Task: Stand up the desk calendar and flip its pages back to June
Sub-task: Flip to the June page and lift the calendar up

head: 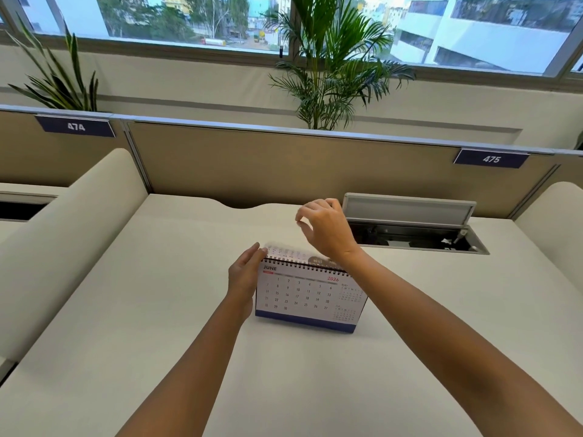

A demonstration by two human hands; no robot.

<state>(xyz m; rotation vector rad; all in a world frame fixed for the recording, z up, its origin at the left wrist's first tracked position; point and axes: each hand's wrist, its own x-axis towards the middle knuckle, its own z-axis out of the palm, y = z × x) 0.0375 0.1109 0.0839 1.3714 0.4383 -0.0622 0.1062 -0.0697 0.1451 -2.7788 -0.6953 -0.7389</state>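
Calendar (307, 294) upright, June showing; cable box (416, 234) open.

Spiral-bound desk calendar (307, 294) stood upright mid-desktop, June 2026 facing front, one blurred page tipping over its coil.

Both hands (243, 275) (325, 228) raised (right higher), fingers loosely curled.

White desk calendar (303, 294) with blue base strip, cream desk (157, 310).
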